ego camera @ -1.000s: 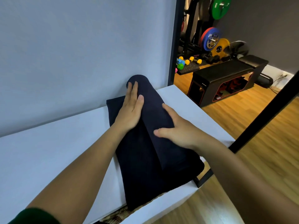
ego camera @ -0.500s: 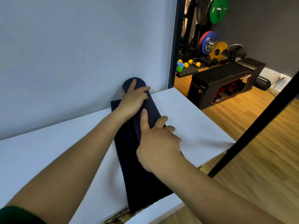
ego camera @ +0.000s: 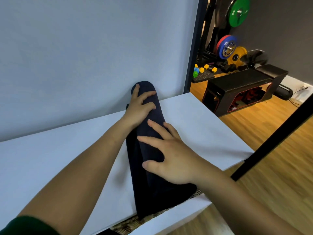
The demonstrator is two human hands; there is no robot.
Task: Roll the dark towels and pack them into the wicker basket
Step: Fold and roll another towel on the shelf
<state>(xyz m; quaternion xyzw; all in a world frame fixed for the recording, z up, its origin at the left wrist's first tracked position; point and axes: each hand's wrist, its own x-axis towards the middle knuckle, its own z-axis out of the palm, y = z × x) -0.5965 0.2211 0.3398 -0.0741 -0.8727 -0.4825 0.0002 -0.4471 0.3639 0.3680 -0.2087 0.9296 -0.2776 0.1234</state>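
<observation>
- While the towel (ego camera: 149, 150) lies rolled lengthwise on the desk (ego camera: 194, 126), the left hand (ego camera: 139, 107) curls its fingers (ego camera: 149, 94) over the far end, pinning it.
- Right hand (ego camera: 172, 160) presses flat, fingers (ego camera: 155, 127) spread, keeping the roll tight.
- Basket (ego camera: 125, 225) peeks out below the desk edge.

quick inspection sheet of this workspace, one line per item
surface: white table, against a pale wall
job's things: dark towel partly rolled along its length, far end at the wall, near end hanging over the table edge onto the wicker basket, which shows only as a sliver
clutter: nothing seen on the table
grippers: left hand curled over the roll's far end; right hand spread flat on its middle
cables: a cord by the wall socket, far right
surroundings: weight plates, small dumbbells, black bench, wooden floor
</observation>
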